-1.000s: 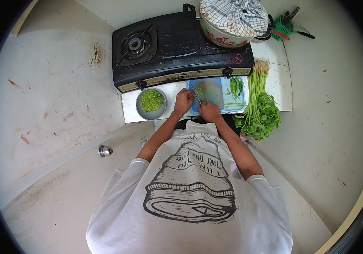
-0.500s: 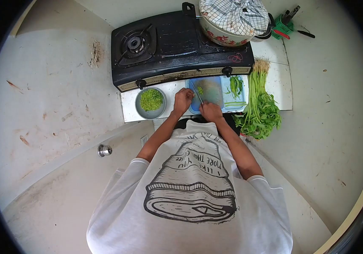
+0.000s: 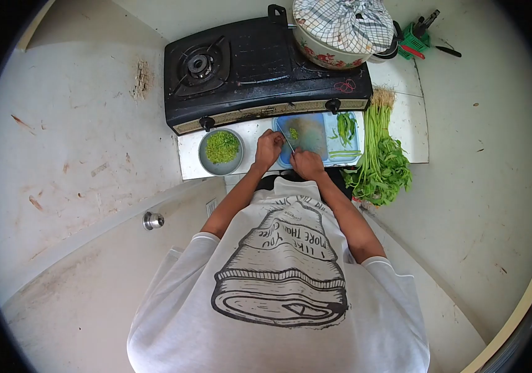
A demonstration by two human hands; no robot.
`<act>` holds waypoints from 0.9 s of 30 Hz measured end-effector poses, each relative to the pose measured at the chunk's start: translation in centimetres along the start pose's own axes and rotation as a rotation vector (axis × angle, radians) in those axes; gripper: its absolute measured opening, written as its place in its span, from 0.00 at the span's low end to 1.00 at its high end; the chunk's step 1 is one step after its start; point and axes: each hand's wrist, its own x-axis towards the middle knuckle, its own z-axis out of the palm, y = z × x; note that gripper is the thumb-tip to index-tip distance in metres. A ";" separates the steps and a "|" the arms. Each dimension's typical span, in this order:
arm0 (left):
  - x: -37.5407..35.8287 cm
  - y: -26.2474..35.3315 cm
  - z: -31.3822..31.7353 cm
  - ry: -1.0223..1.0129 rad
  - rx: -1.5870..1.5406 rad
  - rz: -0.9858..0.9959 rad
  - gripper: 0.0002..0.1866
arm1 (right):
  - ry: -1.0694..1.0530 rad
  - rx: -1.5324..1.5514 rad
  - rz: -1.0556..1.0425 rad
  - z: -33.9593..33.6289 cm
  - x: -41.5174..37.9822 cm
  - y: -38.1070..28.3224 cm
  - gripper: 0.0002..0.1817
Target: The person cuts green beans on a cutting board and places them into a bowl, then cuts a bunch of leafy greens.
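A blue cutting board (image 3: 315, 137) is showing a brownish stain at its middle and is carrying a small bright green heap of chopped greens (image 3: 293, 132) and darker green stalks (image 3: 345, 127). A grey metal bowl (image 3: 221, 152) is holding light green chopped pieces. A bunch of leafy greens (image 3: 381, 155) is showing pale green stems, deep green leaves and tan roots. The stove (image 3: 259, 68) is looking glossy black with a cream front strip. On it, a white pot (image 3: 334, 50) is showing red flowers under a white cloth (image 3: 343, 22) checked in dark lines. The table (image 3: 216, 174) is looking pale grey. The person's shirt (image 3: 278, 280) is showing white with a black line drawing and lettering.
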 end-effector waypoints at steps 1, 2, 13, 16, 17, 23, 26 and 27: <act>0.0 -0.1 0.1 -0.002 -0.012 -0.003 0.04 | -0.019 -0.007 0.003 -0.2 0.4 -0.2 0.21; -0.1 -0.3 0.1 -0.005 -0.025 -0.006 0.04 | -0.039 -0.013 0.006 -0.4 0.5 -0.3 0.21; -0.2 0.5 -0.1 -0.030 -0.007 -0.013 0.05 | -0.025 -0.026 -0.018 -0.1 -0.1 0.0 0.19; -0.4 0.9 -0.2 -0.036 0.012 -0.001 0.04 | -0.032 -0.024 0.004 0.2 0.0 0.3 0.19; -0.4 1.1 -0.3 -0.035 0.018 0.006 0.04 | -0.037 -0.021 0.021 0.3 0.1 0.4 0.19; -0.3 0.8 0.2 -0.050 0.054 0.052 0.04 | -0.054 -0.025 0.077 -0.9 -1.0 0.4 0.20; -0.2 0.8 0.5 -0.031 0.054 0.023 0.03 | -0.080 -0.004 0.068 -2.0 -1.3 -0.3 0.21; -0.2 0.7 0.6 -0.032 0.042 0.011 0.03 | -0.083 -0.004 0.074 -2.0 -1.3 -0.3 0.21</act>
